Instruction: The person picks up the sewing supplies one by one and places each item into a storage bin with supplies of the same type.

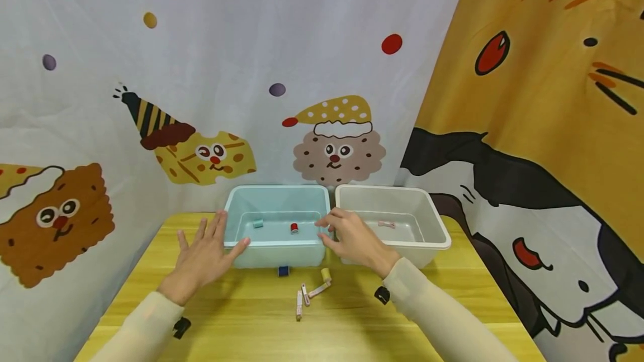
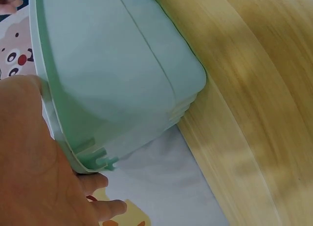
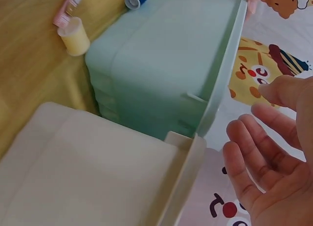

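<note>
My left hand [image 1: 203, 258], fingers spread, rests at the left corner of a light blue plastic bin [image 1: 276, 254]. In the left wrist view, that hand lies along the bin's rim [image 2: 48, 106]. My right hand [image 1: 357, 236] hovers over the gap between the blue bin and a white bin [image 1: 422, 246]. Its fingers are loosely bent with nothing between them, as the right wrist view shows. Inside the blue bin lie a teal thread spool [image 1: 258, 223] and a red thread spool [image 1: 294, 228]. The white bin contains a small pale pink clip [image 1: 386, 224].
On the wooden table [image 1: 241, 323], before the bins, lie a navy thread spool [image 1: 284, 271], a yellow thread spool [image 1: 326, 275] and a few pale pink clips [image 1: 299, 304]. A curtain [image 1: 211, 32] printed with cartoon figures hangs behind the bins.
</note>
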A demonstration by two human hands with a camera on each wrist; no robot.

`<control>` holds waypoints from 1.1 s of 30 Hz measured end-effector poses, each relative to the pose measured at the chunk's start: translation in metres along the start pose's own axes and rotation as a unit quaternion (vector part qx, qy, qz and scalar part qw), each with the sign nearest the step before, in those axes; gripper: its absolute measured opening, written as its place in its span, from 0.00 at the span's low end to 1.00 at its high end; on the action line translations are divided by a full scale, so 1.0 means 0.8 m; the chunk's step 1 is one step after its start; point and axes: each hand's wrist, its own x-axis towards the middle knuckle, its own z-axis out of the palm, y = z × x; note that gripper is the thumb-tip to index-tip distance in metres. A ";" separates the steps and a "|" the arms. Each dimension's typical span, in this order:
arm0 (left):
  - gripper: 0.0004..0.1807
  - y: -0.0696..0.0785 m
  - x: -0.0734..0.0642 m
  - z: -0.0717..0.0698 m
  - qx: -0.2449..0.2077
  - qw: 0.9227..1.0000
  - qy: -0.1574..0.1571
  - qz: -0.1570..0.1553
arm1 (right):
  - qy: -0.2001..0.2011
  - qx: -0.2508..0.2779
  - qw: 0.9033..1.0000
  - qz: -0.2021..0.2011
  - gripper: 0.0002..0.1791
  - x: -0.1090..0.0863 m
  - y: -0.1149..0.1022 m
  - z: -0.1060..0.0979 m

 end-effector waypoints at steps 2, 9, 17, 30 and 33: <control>0.63 0.000 0.000 0.001 0.000 1.000 0.000 0.000 | 0.001 0.002 1.000 0.002 0.13 -0.007 -0.002 0.001; 0.63 -0.002 0.003 0.005 0.004 1.000 -0.001 0.000 | 0.007 0.027 1.000 -0.006 0.14 -0.030 -0.005 0.010; 0.64 -0.004 0.003 0.004 0.001 1.000 -0.007 -0.002 | 0.007 0.043 0.999 -0.022 0.16 -0.059 -0.005 0.027; 0.64 -0.003 0.003 0.004 -0.004 1.000 -0.005 -0.003 | -0.035 0.060 0.997 0.012 0.18 -0.100 0.004 0.068; 0.64 -0.003 0.004 0.006 -0.004 1.000 -0.007 -0.005 | -0.056 0.064 0.996 0.024 0.18 -0.107 0.008 0.080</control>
